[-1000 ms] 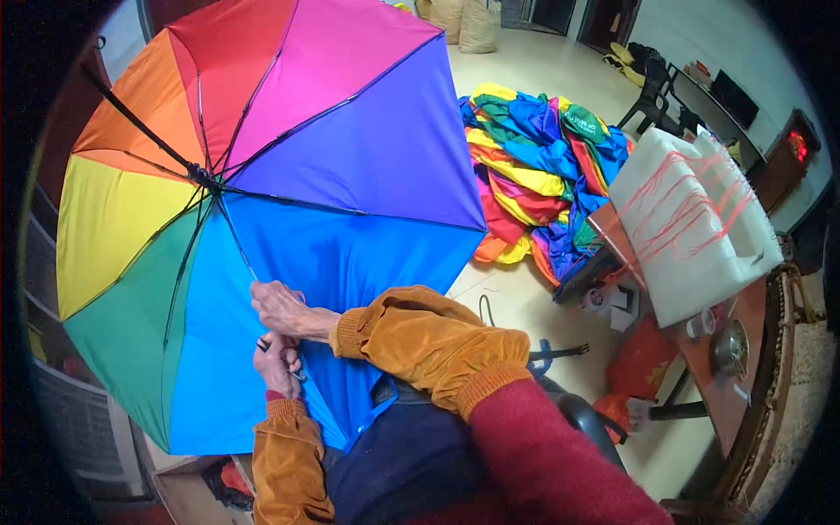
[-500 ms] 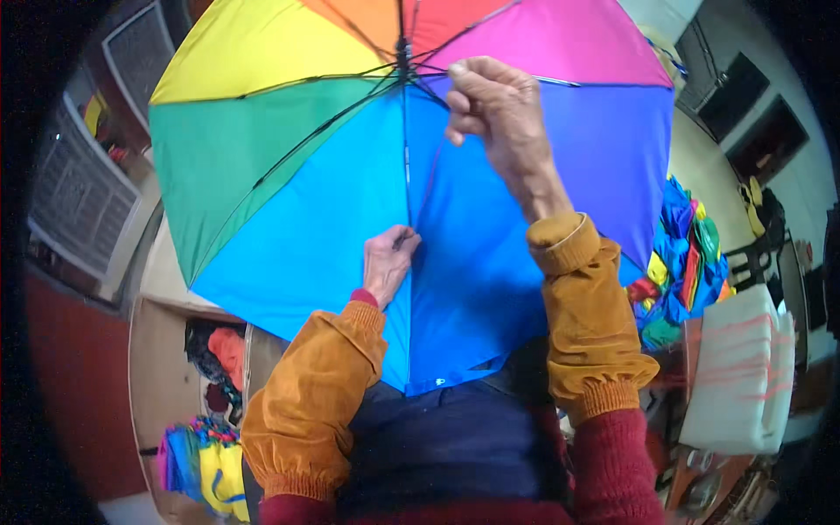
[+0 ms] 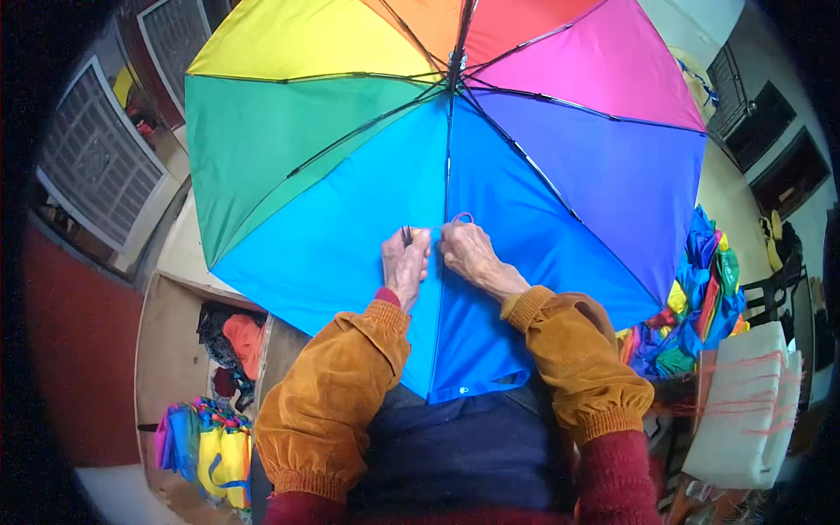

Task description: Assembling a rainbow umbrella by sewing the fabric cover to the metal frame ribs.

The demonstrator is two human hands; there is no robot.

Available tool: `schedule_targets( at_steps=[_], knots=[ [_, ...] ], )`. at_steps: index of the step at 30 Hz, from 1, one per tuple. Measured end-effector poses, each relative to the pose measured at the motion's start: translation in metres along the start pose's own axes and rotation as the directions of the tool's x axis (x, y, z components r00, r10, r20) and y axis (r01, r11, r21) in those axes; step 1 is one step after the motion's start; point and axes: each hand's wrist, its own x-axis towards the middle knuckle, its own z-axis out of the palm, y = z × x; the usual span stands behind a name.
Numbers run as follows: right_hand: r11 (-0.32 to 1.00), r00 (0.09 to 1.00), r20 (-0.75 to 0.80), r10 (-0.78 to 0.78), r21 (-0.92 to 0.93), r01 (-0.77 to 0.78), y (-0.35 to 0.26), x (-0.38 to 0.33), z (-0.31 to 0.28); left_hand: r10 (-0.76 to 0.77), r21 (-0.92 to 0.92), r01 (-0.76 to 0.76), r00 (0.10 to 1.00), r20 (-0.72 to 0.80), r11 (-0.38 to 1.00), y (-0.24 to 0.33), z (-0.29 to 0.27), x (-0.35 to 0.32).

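Note:
A rainbow-coloured umbrella (image 3: pixel 350 201) is spread open before me, its inside facing up, with thin black ribs meeting at a dark hub (image 3: pixel 457 70). Over the blue panels, near the rib seam, both my hands are close together. My left hand (image 3: pixel 406 267) is closed, and a small dark object sticks out at its fingertips; its kind cannot be made out. Pinched in my right hand (image 3: pixel 477 258) is a fine thread (image 3: pixel 463 216), which shows as a pinkish-red loop above the knuckles. A short stretch of it seems to run between the hands.
To the right lies a heap of multicoloured fabric (image 3: pixel 691 297), beside a pale block (image 3: pixel 737 411) with red threads across it. On the left, an open box-like compartment (image 3: pixel 166 341) holds dark and coral cloth. Yellow and multicoloured fabric pieces (image 3: pixel 226 464) sit below.
My right hand has come down from near the hub to beside my left hand, and the taut thread is now a loose loop. The umbrella has shifted to the right in view.

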Motion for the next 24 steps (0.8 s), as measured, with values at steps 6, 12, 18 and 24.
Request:
schedule_targets(
  at_steps=[6, 12, 18, 24],
  knots=[
    [0.999, 0.990, -0.140, -0.008, 0.038, 0.013, -0.001, -0.001, 0.013, -0.040, -0.055, 0.037, 0.998, -0.056, 0.998, -0.004, 0.001, 0.001],
    [0.945, 0.974, -0.226, 0.018, 0.322, 0.057, 0.000, -0.001, 0.016, -0.074, -0.167, 0.065, 0.996, -0.045, 0.984, -0.012, 0.002, 0.006],
    [0.763, 0.953, -0.183, 0.242, 0.643, -0.070, -0.006, 0.001, 0.012, -0.150, -0.229, 0.131, 0.987, -0.066, 0.965, -0.011, 0.003, 0.006],
    [0.225, 0.807, -0.021, 0.590, 0.964, -0.140, 0.004, 0.014, -0.012, -0.156, -0.404, 0.125, 0.987, -0.045, 0.906, -0.016, -0.004, 0.013]
  ],
)
